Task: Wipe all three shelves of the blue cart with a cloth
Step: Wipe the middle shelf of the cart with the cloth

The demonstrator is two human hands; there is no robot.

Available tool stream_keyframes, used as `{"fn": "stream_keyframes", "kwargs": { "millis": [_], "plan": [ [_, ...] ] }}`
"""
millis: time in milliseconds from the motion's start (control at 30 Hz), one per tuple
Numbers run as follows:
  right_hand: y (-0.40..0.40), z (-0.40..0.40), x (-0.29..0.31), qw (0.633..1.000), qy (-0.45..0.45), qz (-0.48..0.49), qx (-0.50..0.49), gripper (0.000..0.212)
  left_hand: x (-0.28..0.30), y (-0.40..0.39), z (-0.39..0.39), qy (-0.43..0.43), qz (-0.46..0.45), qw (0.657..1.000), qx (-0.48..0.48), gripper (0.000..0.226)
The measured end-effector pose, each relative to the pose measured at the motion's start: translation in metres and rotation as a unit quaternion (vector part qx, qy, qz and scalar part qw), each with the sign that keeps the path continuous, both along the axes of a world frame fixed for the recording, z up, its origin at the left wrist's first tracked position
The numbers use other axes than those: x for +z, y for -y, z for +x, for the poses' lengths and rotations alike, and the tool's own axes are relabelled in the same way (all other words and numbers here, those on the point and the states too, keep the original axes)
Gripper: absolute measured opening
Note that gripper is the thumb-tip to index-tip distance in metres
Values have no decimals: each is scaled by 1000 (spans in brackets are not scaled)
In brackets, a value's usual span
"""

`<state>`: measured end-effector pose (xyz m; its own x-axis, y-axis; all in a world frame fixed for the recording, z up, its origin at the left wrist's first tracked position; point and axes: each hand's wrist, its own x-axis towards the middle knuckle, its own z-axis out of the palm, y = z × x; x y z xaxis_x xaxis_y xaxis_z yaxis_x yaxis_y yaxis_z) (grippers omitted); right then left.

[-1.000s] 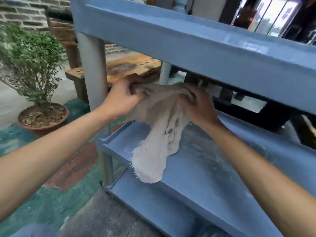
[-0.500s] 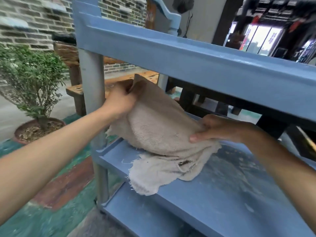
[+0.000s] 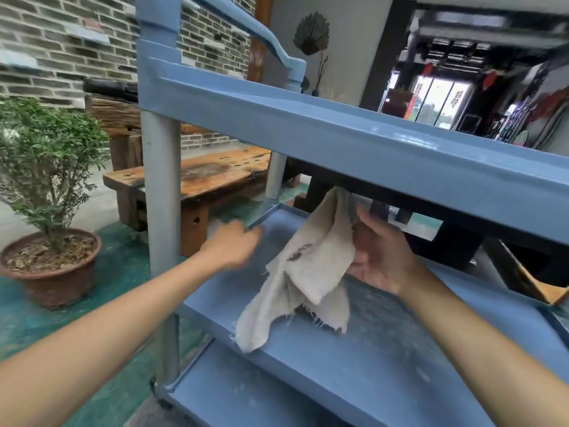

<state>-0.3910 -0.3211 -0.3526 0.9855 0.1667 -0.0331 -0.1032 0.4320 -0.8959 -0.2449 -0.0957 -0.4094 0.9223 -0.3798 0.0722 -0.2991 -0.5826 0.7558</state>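
Note:
The blue cart [image 3: 354, 140] fills the view, with its top shelf edge above my hands, the dusty middle shelf [image 3: 385, 343] below them and the bottom shelf [image 3: 240, 396] lower left. A frayed beige cloth [image 3: 308, 272] with a dark stain hangs over the middle shelf. My right hand [image 3: 378, 257] grips its upper part, palm up. My left hand [image 3: 234, 245] is blurred, off the cloth to its left, near the shelf's left rim, holding nothing; its fingers look loosely curled.
A grey cart post [image 3: 160, 195] stands at the front left. A potted shrub [image 3: 46, 192] sits on the green floor to the left. A wooden bench [image 3: 197, 177] is behind the cart. Dark furniture stands at the back right.
My left hand has let go of the cloth and moved left. The cloth, spread between both hands before, now hangs bunched from my right hand, which has turned palm up.

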Motion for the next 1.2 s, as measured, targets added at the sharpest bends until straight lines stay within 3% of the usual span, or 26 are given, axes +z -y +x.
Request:
{"fn": "stream_keyframes", "kwargs": {
  "millis": [100,267,333,400,433,467,567,633,733,767,833,967,1067,1133,1200],
  "plan": [
    [-9,8,-8,991,21,-70,-110,25,-21,1,-17,-152,-17,981,-117,59],
    [-16,4,-10,976,87,-112,-166,47,-26,15,-29,-220,-117,928,-276,51],
    [-13,0,-8,975,96,-107,-169,55,-27,19,-28,-284,-225,867,-341,54],
    [-8,-3,-5,975,94,-103,-176,67,-25,24,-25,-361,-341,771,-398,56],
    [-7,-2,-4,975,97,-99,-175,72,-24,25,-23,-379,-381,739,-406,53],
    [-5,-2,-2,975,101,-97,-175,75,-22,28,-20,-377,-398,742,-385,49],
    [1,-2,9,977,104,-91,-162,63,-16,33,-7,-304,-397,839,-214,64],
    [6,2,16,969,82,-139,-188,41,-9,26,10,-282,-417,849,-160,62],
    [24,19,19,883,23,-332,-331,21,18,4,39,-205,-435,872,-94,46],
    [31,25,19,864,3,-351,-360,27,29,-4,47,-145,-415,896,-64,34],
    [47,30,22,863,-23,-331,-381,46,47,-17,61,-23,-369,929,-15,17],
    [64,20,27,856,0,-364,-367,35,70,-27,64,94,-376,922,-12,34],
    [65,-6,3,820,96,-479,-298,19,61,-31,43,199,-256,945,-27,37],
    [72,-33,-26,792,86,-575,-187,13,38,-48,20,198,-151,965,-86,29],
    [78,-62,-57,764,33,-643,-29,14,11,-71,-2,194,10,970,-146,31]
  ]
}}
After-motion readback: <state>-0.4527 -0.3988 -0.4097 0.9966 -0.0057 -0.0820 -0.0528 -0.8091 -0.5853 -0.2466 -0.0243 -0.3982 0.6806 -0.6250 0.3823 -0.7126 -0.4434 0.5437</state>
